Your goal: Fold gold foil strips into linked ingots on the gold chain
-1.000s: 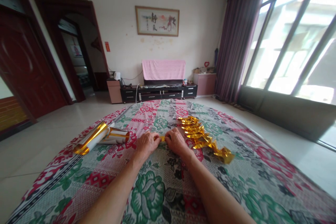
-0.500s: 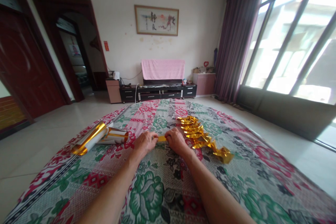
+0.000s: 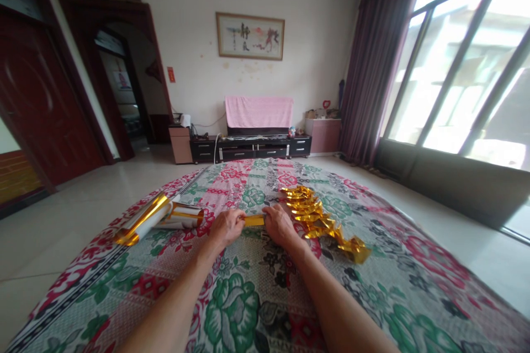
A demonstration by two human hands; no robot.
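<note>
Between my two hands stretches a narrow strip of gold foil paper (image 3: 254,221), just above the patterned cloth. My left hand (image 3: 227,227) pinches its left end, and my right hand (image 3: 280,225) pinches the right end; the fingertips are partly hidden behind the knuckles. To the right of my right hand lies a row of folded gold foil pieces (image 3: 308,210), trailing toward the front right. On the left, loosely rolled sheets of gold and white foil paper (image 3: 144,219) rest on the cloth, apart from my left hand.
A round table covered by a floral cloth (image 3: 232,309) fills the foreground. Beyond it stand a low black cabinet (image 3: 240,149) and a screen draped with a pink towel (image 3: 259,112). A purple curtain (image 3: 368,66) and large windows are at the right, a dark red door (image 3: 37,99) at the left.
My left hand has shifted slightly left, so a bit more of the gold strip shows between my hands. The whole view has tilted slightly; the foil pieces and rolls lie as before.
</note>
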